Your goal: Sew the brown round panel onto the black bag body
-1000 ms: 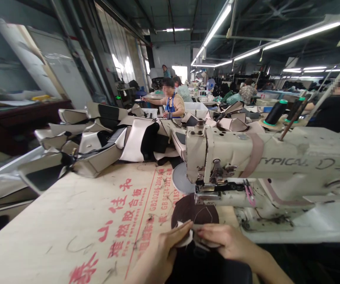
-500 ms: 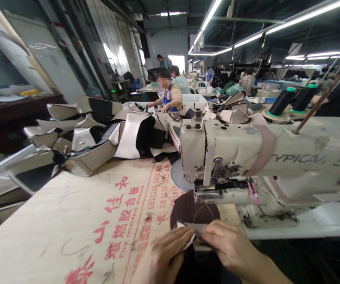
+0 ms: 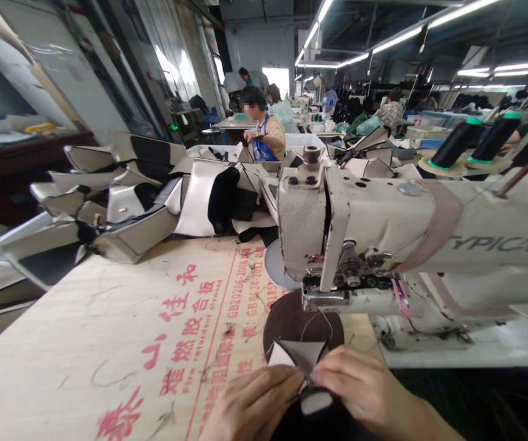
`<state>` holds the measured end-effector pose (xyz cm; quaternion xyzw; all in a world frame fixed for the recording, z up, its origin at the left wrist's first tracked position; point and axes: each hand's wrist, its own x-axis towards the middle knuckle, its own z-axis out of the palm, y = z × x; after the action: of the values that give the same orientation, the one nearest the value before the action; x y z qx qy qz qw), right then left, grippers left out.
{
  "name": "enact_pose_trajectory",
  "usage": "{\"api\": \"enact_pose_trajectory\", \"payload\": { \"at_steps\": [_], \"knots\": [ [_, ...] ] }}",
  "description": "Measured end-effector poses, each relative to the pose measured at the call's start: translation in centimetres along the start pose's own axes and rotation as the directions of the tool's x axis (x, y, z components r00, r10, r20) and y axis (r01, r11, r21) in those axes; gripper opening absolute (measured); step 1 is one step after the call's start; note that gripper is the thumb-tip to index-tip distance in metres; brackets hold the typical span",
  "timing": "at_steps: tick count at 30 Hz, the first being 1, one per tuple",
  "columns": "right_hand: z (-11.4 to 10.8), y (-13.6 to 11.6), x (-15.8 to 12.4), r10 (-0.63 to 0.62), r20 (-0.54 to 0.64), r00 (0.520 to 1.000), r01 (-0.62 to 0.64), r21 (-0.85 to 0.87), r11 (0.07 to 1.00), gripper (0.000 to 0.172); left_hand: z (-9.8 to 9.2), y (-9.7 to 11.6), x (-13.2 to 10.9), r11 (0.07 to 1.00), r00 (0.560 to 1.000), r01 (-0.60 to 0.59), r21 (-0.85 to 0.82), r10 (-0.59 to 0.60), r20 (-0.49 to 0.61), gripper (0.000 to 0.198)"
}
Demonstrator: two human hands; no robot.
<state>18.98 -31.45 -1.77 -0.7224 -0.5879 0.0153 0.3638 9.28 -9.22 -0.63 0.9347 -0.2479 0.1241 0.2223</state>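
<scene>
Close together at the lower middle, my left hand and my right hand both pinch a folded piece of light grey fabric with dark edging. Its far end flares into pointed flaps, and a pale patch shows below my fingertips. The lower part of the piece is dark and runs out of view. Just beyond my hands lies a dark brown roll of tape, partly under the piece. The head of a sewing machine stands past it on the right, apart from my hands.
Several sewn beige and black pieces are heaped along the back and left of the plywood tabletop. Black thread cones stand behind the machine. A person in a blue apron works beyond the heap.
The fabric's far end has spread into clearer pointed flaps, and the pale patch shows more below my fingers. Both hands keep their pinch. The view has shifted slightly.
</scene>
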Motion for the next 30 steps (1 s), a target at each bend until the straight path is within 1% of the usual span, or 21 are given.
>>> {"api": "enact_pose_trajectory", "payload": {
  "at_steps": [4,7,10,14,18,22,25,30],
  "knots": [
    [0.1,0.2,-0.1,-0.001,0.019,1.0,0.001,0.001,1.0,0.028,-0.5,-0.2,0.1,0.999,0.987,-0.042,0.013,0.039,0.157,0.04],
    [0.2,0.2,-0.2,0.006,0.023,1.0,-0.006,0.002,1.0,0.027,-0.4,-0.2,0.2,0.998,0.973,-0.048,-0.038,0.056,0.225,0.041],
    [0.2,0.2,-0.4,0.006,-0.001,1.0,-0.006,0.003,1.0,0.027,-0.4,0.0,0.5,0.996,0.975,-0.048,-0.077,0.063,0.215,0.041],
    [0.1,0.2,-0.4,-0.007,-0.026,1.0,0.007,-0.004,1.0,0.028,-0.8,0.7,1.3,0.999,0.978,-0.022,-0.049,0.031,0.204,0.038],
    [0.0,0.0,-0.3,0.007,-0.001,1.0,-0.007,-0.004,1.0,0.028,-0.8,1.2,1.7,0.999,0.989,-0.028,-0.041,0.034,0.145,0.035],
    [0.2,0.2,-0.5,-0.003,-0.037,0.999,0.002,-0.009,1.0,0.026,-0.5,1.1,1.7,0.998,0.992,-0.039,-0.039,0.043,0.116,0.038],
    [0.3,0.5,-0.6,-0.01,-0.065,0.998,0.012,0.036,0.999,0.025,-0.4,0.9,1.5,0.998,0.992,-0.038,-0.045,0.043,0.12,0.037],
    [-0.5,0.0,0.0,0.043,-0.034,0.998,-0.037,0.159,0.987,0.023,-0.3,0.6,1.1,0.999,0.994,-0.02,-0.045,0.024,0.111,0.033]
  ]
}}
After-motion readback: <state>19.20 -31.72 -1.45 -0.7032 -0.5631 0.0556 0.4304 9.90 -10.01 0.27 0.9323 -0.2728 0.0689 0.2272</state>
